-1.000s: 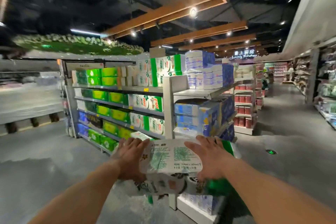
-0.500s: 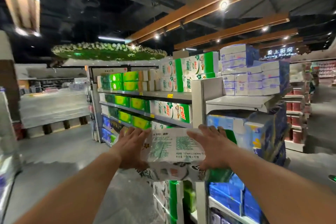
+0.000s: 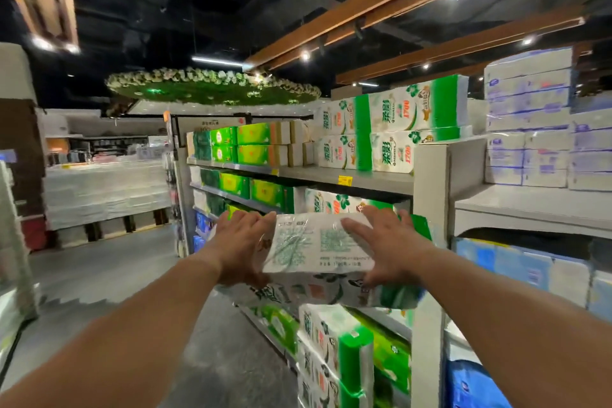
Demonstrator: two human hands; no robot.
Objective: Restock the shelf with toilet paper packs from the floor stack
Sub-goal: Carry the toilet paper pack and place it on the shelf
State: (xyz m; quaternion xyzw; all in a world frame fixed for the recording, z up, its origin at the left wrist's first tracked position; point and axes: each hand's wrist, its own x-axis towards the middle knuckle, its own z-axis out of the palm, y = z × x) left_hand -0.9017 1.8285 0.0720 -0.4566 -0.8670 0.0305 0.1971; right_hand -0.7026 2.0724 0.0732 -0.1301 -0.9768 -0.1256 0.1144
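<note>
I hold a white-and-green toilet paper pack [image 3: 321,252] at chest height, clamped between both palms. My left hand [image 3: 243,242] presses its left end and my right hand [image 3: 385,242] lies on its right top. The pack hangs just in front of the grey shelf unit [image 3: 429,209], level with its second tier, where a matching pack [image 3: 334,202] stands behind it. Two more matching packs [image 3: 390,132] are stacked on the top shelf. Others [image 3: 331,351] fill the lower tier below my hands.
Bright green tissue boxes [image 3: 251,142] fill the shelf's left part. White-and-blue packs [image 3: 530,122] are piled on the end unit at right, with blue packs [image 3: 516,268] beneath. An open grey aisle floor [image 3: 109,268] runs left toward a plastic-wrapped pallet [image 3: 106,189].
I have walked closer to the shelf with the pack. The shelf now looms large and the pack is right at its second tier. Both hands keep their grip.
</note>
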